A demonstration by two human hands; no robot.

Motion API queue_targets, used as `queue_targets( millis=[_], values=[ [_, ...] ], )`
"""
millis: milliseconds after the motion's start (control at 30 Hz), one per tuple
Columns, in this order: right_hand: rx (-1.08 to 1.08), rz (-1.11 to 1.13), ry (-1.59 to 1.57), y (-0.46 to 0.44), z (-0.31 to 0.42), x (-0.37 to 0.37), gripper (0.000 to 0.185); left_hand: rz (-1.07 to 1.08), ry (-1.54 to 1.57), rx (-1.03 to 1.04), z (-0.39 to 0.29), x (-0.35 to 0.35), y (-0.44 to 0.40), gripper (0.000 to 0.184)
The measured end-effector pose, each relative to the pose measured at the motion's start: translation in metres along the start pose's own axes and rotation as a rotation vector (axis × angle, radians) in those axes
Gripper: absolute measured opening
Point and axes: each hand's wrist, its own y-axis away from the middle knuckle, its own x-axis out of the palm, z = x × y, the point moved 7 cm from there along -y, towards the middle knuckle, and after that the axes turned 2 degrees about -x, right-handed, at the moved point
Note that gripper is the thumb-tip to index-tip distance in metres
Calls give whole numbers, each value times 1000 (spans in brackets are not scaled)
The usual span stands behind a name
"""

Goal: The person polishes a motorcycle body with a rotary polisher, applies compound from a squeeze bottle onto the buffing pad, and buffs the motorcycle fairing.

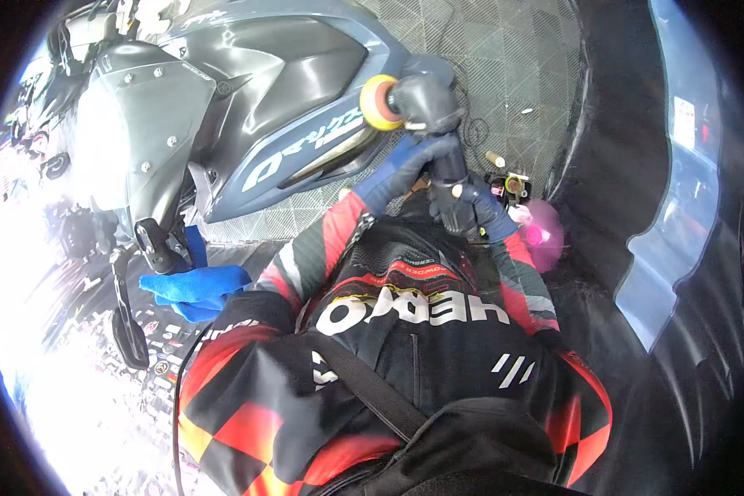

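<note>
Right now the left hand [417,157] grips the polisher [428,106] near its head, right hand [465,207] wrapped lower down, pad [380,103] right up by the bike's [298,62] lettered panel [306,150].

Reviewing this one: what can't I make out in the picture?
All in the head view:
Pad's working face: turned away; contact with the bike can't be told.
Bike's upper end: cut by the top edge.
Polisher handle: partly covered by left hand and right hand.
White label's print: too small.
</note>
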Motion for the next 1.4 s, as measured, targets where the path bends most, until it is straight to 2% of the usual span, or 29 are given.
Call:
queue_targets(
  millis=[33,67,100,167,233,300,367,400,433,500,567,633,700,733,767,800,900,967,1033,1133,1200,1267,1300,1400],
  values=[
    [4,3,-7,-3,-5,-9,64,-24,-2,-30,5,2,-10,37],
    [63,18,-116,-6,-9,-12,63,-116,-47,-66,5,1,-16,31],
    [124,34,-222,-7,-14,-13,63,-121,-47,-65,7,1,-20,31],
    [55,10,-226,-12,-25,-11,66,-168,-51,-162,14,-4,-20,32],
    [-38,-21,-160,-17,-41,-8,68,-165,-85,-150,-2,-7,0,32],
    [-51,-1,-120,-17,-50,14,66,-49,-98,-15,-17,-6,25,36],
    [6,70,-19,-11,-58,47,64,-11,-46,10,-22,-14,62,41],
    [-86,-9,98,-6,-39,76,61,0,-49,65,-31,-15,85,45],
    [-78,4,120,-6,-48,89,61,13,-53,122,-39,-19,103,49],
    [-44,43,201,-8,-63,116,61,-39,-71,153,-33,-45,137,55],
    [32,68,230,-3,-71,146,67,-39,21,88,-34,-57,177,58],
    [46,56,395,-3,-75,175,71,-23,130,136,-45,-65,212,62],
    [89,77,428,-1,-82,206,75,17,161,231,-51,-78,239,68],
    [89,40,484,-1,-84,219,76,11,176,329,-53,-86,248,74],
    [86,-1,540,-1,-85,232,78,11,180,346,-52,-91,258,74],
    [38,-1,563,1,-81,254,69,6,272,362,-51,-97,270,76],
    [4,23,783,-2,-79,282,74,36,405,382,-56,-101,296,78],
    [62,-4,786,4,-76,290,78,109,529,404,-54,-98,301,74],
    [100,18,815,7,-73,288,76,124,525,423,-55,-91,295,71],
    [2,-12,906,7,-66,257,73,153,491,494,-70,-73,282,79],
    [-25,-44,909,14,-51,258,72,145,490,456,-76,-66,265,70],
    [12,-139,632,24,-40,259,70,223,502,396,-81,-58,242,67],
    [8,-142,624,25,-37,257,70,291,515,339,-81,-52,233,63],
    [-30,-186,618,27,-27,254,69,257,510,317,-82,-52,226,62]
  ],
)
